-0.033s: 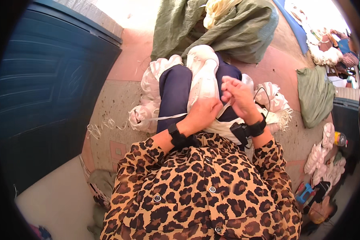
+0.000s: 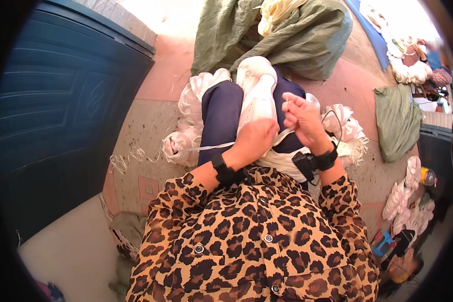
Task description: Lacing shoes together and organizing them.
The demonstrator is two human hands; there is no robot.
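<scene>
A white, shoe-like form [image 2: 257, 103] with a rounded far end and small holes stands between my dark-trousered knees. My left hand [image 2: 255, 138] lies over its near end, fingers curled closed on a narrow white strip [image 2: 206, 148]. That strip runs left to a white bundle [image 2: 177, 147] beside my left knee. Over my right knee, my right hand [image 2: 303, 117] is raised with thumb and fingers pinched. A thin, pale bit shows at its fingertips, too small to name. More white strip passes between the two hands.
Pale cloth [image 2: 282, 162] lies across my lap, with frayed white bundles [image 2: 345, 126] by my right knee. A large green sack [image 2: 307, 48] stands ahead, another green sack [image 2: 398, 121] to the right. A blue door [image 2: 65, 116] closes off the left. Loose cord [image 2: 131, 160] lies on the floor.
My right hand has shifted slightly and its fingers are more tightly pinched, with the thin pale bit now showing. My left hand stays almost in place over the white form.
</scene>
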